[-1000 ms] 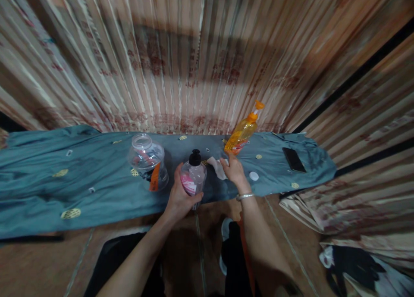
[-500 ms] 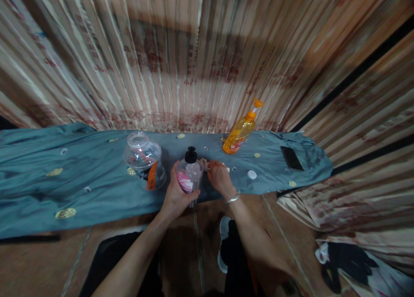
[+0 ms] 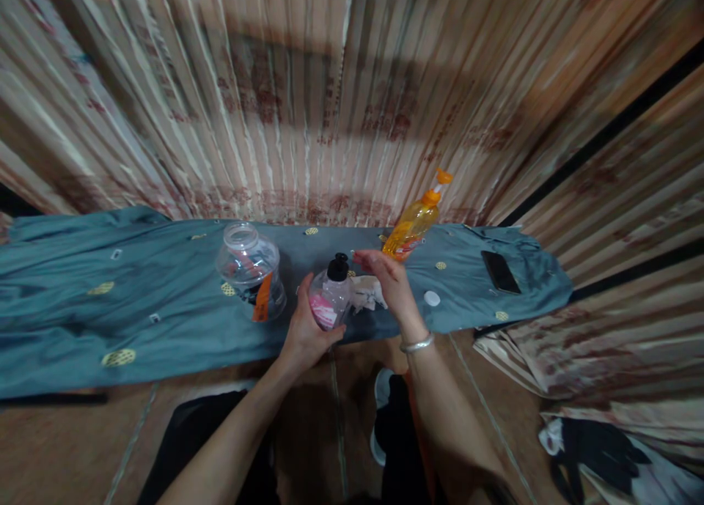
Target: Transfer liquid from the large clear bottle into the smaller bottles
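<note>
A clear bottle [image 3: 333,300] with a pink label and a black cap [image 3: 338,268] stands near the front edge of the covered table, tilted slightly. My left hand [image 3: 309,322] is wrapped round its left side, thumb across the front. To the right of the cap, my right hand [image 3: 389,278] hovers with fingers stretched out and nothing in them. Beneath that hand lies a crumpled whitish tissue or cloth [image 3: 366,292], close against the bottle. Left of the bottle sits a wide clear plastic jar [image 3: 250,267] with an orange label.
An orange pump bottle [image 3: 412,230] stands at the back, with a small white cap [image 3: 432,298] and a black phone [image 3: 500,272] to its right. A teal cloth [image 3: 181,292] covers the narrow table. A striped curtain [image 3: 308,124] hangs right behind.
My right hand has let go of the crumpled tissue or cloth and risen toward the black cap, its fingers straightening. My left hand keeps its hold on the bottle.
</note>
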The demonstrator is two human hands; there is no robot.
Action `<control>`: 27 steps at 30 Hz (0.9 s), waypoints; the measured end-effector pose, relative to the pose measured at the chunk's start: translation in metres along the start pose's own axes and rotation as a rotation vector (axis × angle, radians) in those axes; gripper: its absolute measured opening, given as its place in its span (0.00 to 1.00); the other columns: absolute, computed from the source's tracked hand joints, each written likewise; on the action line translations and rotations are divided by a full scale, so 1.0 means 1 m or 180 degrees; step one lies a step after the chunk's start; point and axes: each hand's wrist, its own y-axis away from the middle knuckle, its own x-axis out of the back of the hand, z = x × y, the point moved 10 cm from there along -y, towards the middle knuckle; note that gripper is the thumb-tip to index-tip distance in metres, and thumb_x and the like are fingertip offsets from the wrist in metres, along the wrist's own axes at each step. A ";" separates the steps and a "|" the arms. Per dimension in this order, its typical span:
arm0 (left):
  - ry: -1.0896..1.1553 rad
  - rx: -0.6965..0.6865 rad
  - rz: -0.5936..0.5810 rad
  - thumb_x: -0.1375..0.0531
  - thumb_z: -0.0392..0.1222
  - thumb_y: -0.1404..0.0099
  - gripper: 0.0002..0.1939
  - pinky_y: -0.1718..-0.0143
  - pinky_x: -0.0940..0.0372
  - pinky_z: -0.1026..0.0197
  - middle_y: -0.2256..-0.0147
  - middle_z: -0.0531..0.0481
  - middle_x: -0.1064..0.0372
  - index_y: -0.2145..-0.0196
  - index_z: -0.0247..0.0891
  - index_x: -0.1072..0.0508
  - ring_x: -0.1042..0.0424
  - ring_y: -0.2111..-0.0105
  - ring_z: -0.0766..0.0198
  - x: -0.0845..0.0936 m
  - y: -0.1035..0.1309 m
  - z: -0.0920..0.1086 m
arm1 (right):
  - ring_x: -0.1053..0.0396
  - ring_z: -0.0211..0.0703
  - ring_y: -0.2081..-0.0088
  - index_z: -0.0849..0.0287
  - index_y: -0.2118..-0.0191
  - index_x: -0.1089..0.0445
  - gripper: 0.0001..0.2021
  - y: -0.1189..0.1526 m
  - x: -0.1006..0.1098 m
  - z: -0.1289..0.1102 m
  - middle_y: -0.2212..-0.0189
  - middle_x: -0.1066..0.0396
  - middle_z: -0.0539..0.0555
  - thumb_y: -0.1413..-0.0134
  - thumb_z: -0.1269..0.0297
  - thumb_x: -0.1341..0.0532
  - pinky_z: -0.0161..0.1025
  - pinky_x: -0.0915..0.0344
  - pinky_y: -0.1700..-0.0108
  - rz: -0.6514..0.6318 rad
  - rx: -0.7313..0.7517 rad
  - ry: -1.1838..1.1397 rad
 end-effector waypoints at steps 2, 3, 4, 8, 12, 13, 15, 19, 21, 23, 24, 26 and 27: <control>-0.0022 -0.0016 -0.0045 0.31 0.39 0.55 0.54 0.38 0.37 0.40 0.40 0.34 0.36 0.34 0.35 0.51 0.29 0.43 0.45 -0.003 0.000 0.001 | 0.24 0.47 0.51 0.53 0.54 0.25 0.24 0.004 -0.012 -0.020 0.54 0.21 0.54 0.42 0.38 0.40 0.45 0.29 0.46 -0.0166 0.0061 -0.0475; -0.0034 -0.0016 -0.0068 0.31 0.39 0.55 0.54 0.39 0.37 0.40 0.40 0.34 0.35 0.34 0.36 0.52 0.29 0.43 0.45 -0.004 0.001 0.001 | 0.25 0.47 0.51 0.53 0.54 0.26 0.25 0.006 -0.017 -0.029 0.54 0.22 0.54 0.47 0.38 0.35 0.45 0.30 0.45 -0.0210 0.0081 -0.0445; -0.0045 -0.0015 -0.0087 0.31 0.39 0.54 0.54 0.39 0.36 0.40 0.40 0.34 0.35 0.34 0.36 0.52 0.28 0.43 0.45 -0.006 0.001 0.001 | 0.25 0.47 0.51 0.53 0.54 0.26 0.26 0.008 -0.021 -0.034 0.54 0.22 0.53 0.52 0.39 0.31 0.45 0.31 0.45 -0.0201 0.0065 -0.0331; -0.0073 -0.0016 -0.0157 0.32 0.38 0.54 0.53 0.41 0.34 0.42 0.41 0.35 0.33 0.34 0.36 0.52 0.27 0.45 0.47 -0.010 0.003 0.002 | 0.26 0.46 0.56 0.55 0.55 0.26 0.27 0.012 -0.023 -0.041 0.58 0.23 0.53 0.57 0.44 0.27 0.46 0.30 0.47 -0.0046 -0.0029 -0.0076; -0.0067 -0.0030 -0.0166 0.31 0.38 0.54 0.53 0.41 0.34 0.44 0.43 0.37 0.32 0.34 0.37 0.52 0.26 0.46 0.48 -0.010 0.003 0.003 | 0.26 0.46 0.53 0.52 0.51 0.27 0.24 0.013 -0.035 -0.042 0.55 0.23 0.53 0.48 0.44 0.32 0.45 0.31 0.45 -0.0558 -0.0037 -0.0498; -0.0062 -0.0036 -0.0159 0.31 0.39 0.54 0.54 0.41 0.34 0.44 0.42 0.37 0.32 0.34 0.37 0.52 0.27 0.45 0.47 -0.010 0.003 0.003 | 0.26 0.46 0.51 0.52 0.49 0.27 0.24 0.014 -0.039 -0.043 0.53 0.24 0.53 0.47 0.44 0.33 0.44 0.31 0.45 -0.0683 -0.0033 -0.0576; -0.0050 -0.0043 -0.0159 0.31 0.39 0.54 0.53 0.40 0.34 0.44 0.40 0.36 0.34 0.34 0.37 0.52 0.28 0.44 0.47 -0.010 0.002 0.003 | 0.27 0.46 0.49 0.51 0.46 0.30 0.27 0.015 -0.041 -0.044 0.50 0.25 0.53 0.48 0.44 0.32 0.45 0.31 0.44 -0.0717 -0.0011 -0.0517; -0.0038 -0.0009 -0.0187 0.32 0.39 0.53 0.53 0.40 0.35 0.42 0.39 0.34 0.35 0.34 0.37 0.53 0.28 0.43 0.47 -0.010 0.003 0.002 | 0.28 0.49 0.48 0.55 0.49 0.29 0.30 0.014 -0.029 -0.042 0.49 0.26 0.56 0.56 0.45 0.27 0.48 0.33 0.42 -0.0099 -0.0008 0.0120; -0.0035 0.0024 -0.0195 0.31 0.39 0.53 0.54 0.40 0.35 0.42 0.40 0.34 0.35 0.33 0.36 0.53 0.28 0.43 0.46 -0.010 0.003 0.002 | 0.27 0.49 0.49 0.55 0.52 0.28 0.27 0.013 -0.027 -0.040 0.50 0.25 0.56 0.55 0.45 0.27 0.49 0.33 0.42 0.0014 -0.0006 0.0122; -0.0028 0.0043 -0.0189 0.31 0.39 0.53 0.54 0.40 0.35 0.43 0.40 0.33 0.34 0.33 0.34 0.53 0.28 0.44 0.46 -0.010 0.004 0.001 | 0.27 0.48 0.50 0.55 0.53 0.28 0.24 0.013 -0.034 -0.038 0.52 0.24 0.55 0.51 0.45 0.30 0.48 0.32 0.43 -0.0191 -0.0005 -0.0182; -0.0023 0.0044 -0.0180 0.31 0.39 0.53 0.54 0.40 0.35 0.44 0.40 0.33 0.34 0.33 0.33 0.53 0.28 0.44 0.47 -0.009 0.004 0.001 | 0.26 0.48 0.50 0.55 0.52 0.28 0.24 0.013 -0.039 -0.038 0.52 0.24 0.55 0.50 0.44 0.31 0.47 0.32 0.43 -0.0359 -0.0016 -0.0375; -0.0007 0.0037 -0.0152 0.31 0.40 0.53 0.54 0.40 0.35 0.45 0.40 0.33 0.34 0.33 0.34 0.52 0.28 0.44 0.47 -0.008 0.004 0.000 | 0.27 0.47 0.48 0.53 0.49 0.28 0.25 0.014 -0.047 -0.038 0.50 0.25 0.54 0.48 0.43 0.32 0.46 0.31 0.43 -0.0609 -0.0048 -0.0668; 0.0001 0.0029 -0.0138 0.31 0.40 0.54 0.54 0.39 0.35 0.45 0.40 0.34 0.34 0.34 0.35 0.52 0.28 0.43 0.47 -0.007 0.004 0.000 | 0.27 0.47 0.47 0.52 0.48 0.29 0.26 0.014 -0.049 -0.038 0.49 0.25 0.54 0.49 0.43 0.32 0.45 0.31 0.42 -0.0634 -0.0059 -0.0724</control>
